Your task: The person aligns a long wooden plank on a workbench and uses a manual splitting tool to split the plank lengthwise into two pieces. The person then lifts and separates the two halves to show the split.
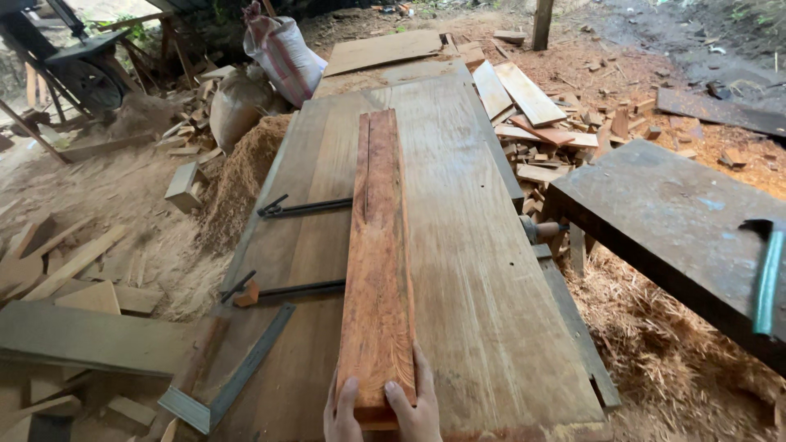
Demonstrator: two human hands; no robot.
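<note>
**Desk:** What did the hands have hold of?

**Photographer:** A reddish plank [377, 270], which lay lengthwise down the middle of a broad bench [483, 270] and ran from 6 o'clock toward 12. The left hand [341, 416] and right hand [415, 407] met at its near end. Fingers curled over the top face, one hand at each corner, pressed against the wood. Thumbs were hidden under the end, so whether they pinched it could not be told.

**Desk:** And around the plank?

**Photographer:** Two dark clamp bars [304, 208] reached in from 9 o'clock and met the plank's left edge, one above the other. A steel square [229, 378] lay at 7 o'clock on the bench corner, apart from the left hand. At 3 o'clock stood a dark table [655, 205], with a green-handled hammer [768, 274] on its far right side.

**Desk:** Background?

**Photographer:** A sawdust heap [241, 176] banked against the bench at 10 o'clock. Two filled sacks [278, 53] sat at 11 o'clock. Offcuts [548, 139] were scattered at 1 o'clock, between bench and table, and more boards lay at 8 o'clock on the ground.
</note>
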